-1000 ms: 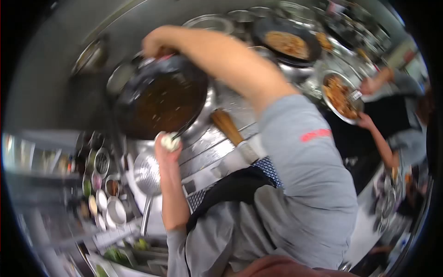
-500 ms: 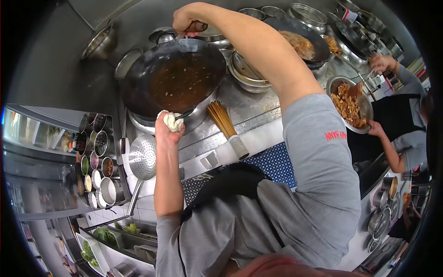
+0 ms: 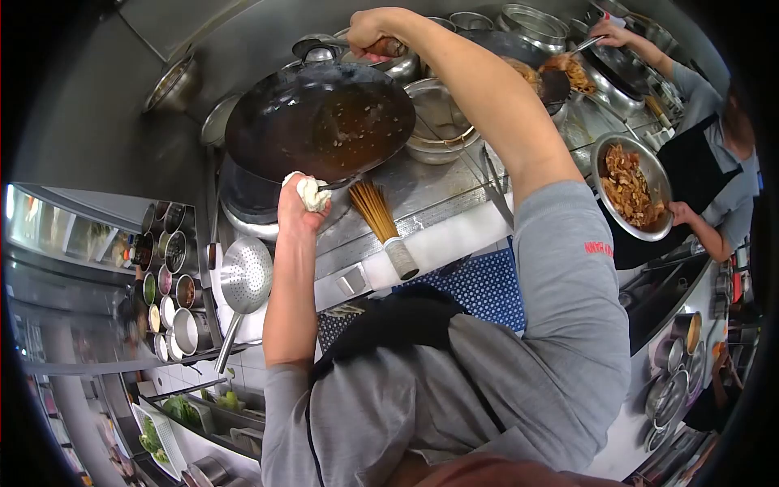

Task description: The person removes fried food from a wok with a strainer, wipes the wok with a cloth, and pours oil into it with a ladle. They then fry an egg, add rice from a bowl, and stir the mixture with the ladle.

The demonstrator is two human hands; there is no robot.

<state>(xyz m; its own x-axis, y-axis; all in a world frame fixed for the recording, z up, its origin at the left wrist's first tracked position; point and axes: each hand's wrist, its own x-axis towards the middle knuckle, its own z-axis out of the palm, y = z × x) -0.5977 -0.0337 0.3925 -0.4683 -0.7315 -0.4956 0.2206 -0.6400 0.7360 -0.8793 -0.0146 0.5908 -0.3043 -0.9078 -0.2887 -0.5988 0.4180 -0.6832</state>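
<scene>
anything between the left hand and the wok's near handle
Yes: a bunched white cloth sits between the left hand and the near handle of the wok. Nothing else visible stands in the way.

So the left hand (image 3: 301, 215) has a white cloth (image 3: 312, 194) bunched around the wok (image 3: 264, 130) handle, brown liquid (image 3: 353, 134) pooled inside, and the right hand (image 3: 370, 34) is gripping some brown handle (image 3: 391, 48).

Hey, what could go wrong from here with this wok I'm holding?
Spill: the liquid has pooled toward one side of the wok, so it might slop over the rim toward the brush.

Slip: your left hand holds the wok through a bunched cloth, which could shift.

Splash: your right hand, on a wooden handle, is near the far rim and might get splashed.
</scene>
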